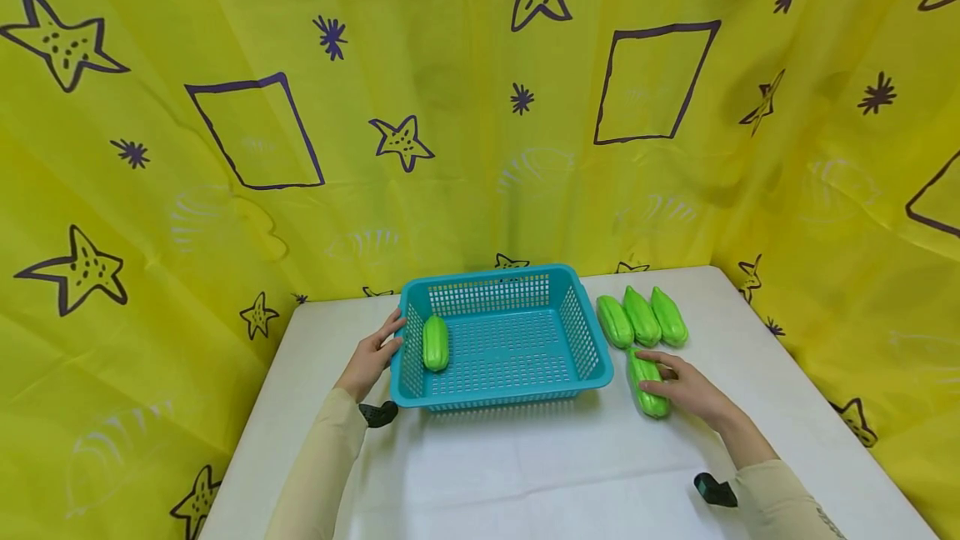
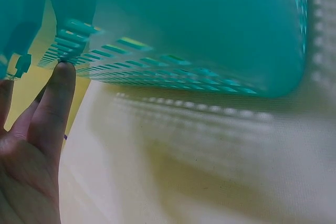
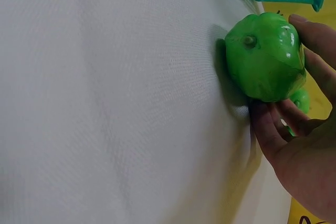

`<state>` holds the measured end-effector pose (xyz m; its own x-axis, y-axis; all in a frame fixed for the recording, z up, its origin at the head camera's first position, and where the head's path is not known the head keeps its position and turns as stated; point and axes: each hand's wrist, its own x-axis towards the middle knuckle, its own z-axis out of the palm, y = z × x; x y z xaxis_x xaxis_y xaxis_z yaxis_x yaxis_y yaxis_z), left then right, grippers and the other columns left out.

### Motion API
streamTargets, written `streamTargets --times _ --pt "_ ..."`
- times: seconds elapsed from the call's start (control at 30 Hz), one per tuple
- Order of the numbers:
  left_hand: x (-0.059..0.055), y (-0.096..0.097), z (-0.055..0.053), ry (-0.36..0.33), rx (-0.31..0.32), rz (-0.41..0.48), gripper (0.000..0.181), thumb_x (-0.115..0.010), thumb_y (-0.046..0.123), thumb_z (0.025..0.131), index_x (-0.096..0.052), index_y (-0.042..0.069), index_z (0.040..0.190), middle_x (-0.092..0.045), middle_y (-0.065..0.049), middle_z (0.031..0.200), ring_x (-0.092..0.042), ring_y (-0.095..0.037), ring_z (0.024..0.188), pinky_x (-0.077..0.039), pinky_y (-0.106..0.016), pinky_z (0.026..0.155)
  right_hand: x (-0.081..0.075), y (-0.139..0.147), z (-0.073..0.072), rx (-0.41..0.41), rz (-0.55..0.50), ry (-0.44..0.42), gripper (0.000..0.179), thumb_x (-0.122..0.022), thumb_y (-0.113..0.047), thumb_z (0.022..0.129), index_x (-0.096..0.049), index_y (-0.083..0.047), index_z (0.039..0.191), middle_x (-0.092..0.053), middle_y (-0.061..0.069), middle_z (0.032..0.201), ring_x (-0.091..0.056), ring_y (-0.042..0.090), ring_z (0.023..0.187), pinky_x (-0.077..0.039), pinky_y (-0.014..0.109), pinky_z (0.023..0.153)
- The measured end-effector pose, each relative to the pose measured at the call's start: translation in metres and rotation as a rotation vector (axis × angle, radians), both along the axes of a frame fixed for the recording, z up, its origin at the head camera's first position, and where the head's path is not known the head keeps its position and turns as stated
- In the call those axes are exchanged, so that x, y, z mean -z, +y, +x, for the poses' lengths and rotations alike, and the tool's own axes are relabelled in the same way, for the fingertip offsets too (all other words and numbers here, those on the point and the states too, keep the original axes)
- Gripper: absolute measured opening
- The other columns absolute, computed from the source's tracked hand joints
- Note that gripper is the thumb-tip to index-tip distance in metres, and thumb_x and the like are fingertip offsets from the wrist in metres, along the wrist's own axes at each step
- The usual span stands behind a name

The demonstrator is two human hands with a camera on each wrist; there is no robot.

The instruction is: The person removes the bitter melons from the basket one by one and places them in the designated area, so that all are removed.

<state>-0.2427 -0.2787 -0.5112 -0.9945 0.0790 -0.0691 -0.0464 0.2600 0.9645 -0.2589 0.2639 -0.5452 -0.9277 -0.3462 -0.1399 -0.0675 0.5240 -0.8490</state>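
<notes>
A teal plastic basket stands on the white table, and one green papaya lies at its left end. My left hand rests its fairly straight fingers against the basket's left side; the left wrist view shows a fingertip touching the slotted wall. To the right of the basket, my right hand grips another green papaya, thumb on one side and fingers on the other. In the right wrist view this ribbed papaya shows its stem end and sits close over the cloth.
Three more green papayas lie side by side behind the right hand, close to the basket's right wall. A yellow curtain with starfish drawings surrounds the table at the back and sides. Dark wrist-worn pieces show near both sleeves.
</notes>
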Motion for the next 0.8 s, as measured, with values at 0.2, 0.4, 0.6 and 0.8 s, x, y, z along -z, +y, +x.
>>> streamTargets --times 0.2,0.4,0.6,0.8 --pt "0.001 0.0 0.0 0.011 0.001 -0.002 0.048 -0.048 0.019 0.104 -0.039 0.01 0.151 -0.017 0.011 0.162 -0.01 -0.023 0.149 -0.031 -0.05 0.112 -0.001 0.001 0.0 0.001 -0.011 0.001 0.063 -0.069 -0.03 0.092 -0.046 -0.003 0.144 -0.035 0.03 0.149 -0.031 0.056 0.132 -0.036 0.066 0.101" --pt "0.001 0.0 -0.001 0.001 0.008 0.002 0.049 -0.048 0.02 0.105 -0.038 0.01 0.151 -0.016 0.011 0.162 -0.009 -0.022 0.149 -0.031 -0.049 0.113 -0.005 0.004 0.001 0.014 -0.009 0.003 0.063 -0.068 -0.03 0.092 -0.045 -0.003 0.145 -0.039 0.03 0.146 -0.036 0.053 0.13 -0.043 0.061 0.098" --pt "-0.009 0.004 0.005 -0.011 0.019 0.027 0.048 -0.045 0.015 0.105 -0.035 0.006 0.152 -0.013 0.006 0.163 -0.006 -0.025 0.15 -0.027 -0.052 0.114 -0.014 0.005 0.001 0.047 -0.006 0.02 0.062 -0.066 -0.031 0.093 -0.045 -0.001 0.144 -0.038 0.031 0.146 -0.036 0.052 0.13 -0.042 0.063 0.097" --pt "-0.013 0.006 0.008 -0.013 0.019 0.024 0.048 -0.044 0.014 0.106 -0.035 0.007 0.152 -0.013 0.006 0.163 -0.005 -0.026 0.15 -0.026 -0.053 0.114 -0.023 0.002 -0.002 0.114 -0.04 -0.007 0.064 -0.063 -0.032 0.096 -0.04 0.0 0.146 -0.032 0.03 0.149 -0.033 0.05 0.132 -0.035 0.065 0.103"
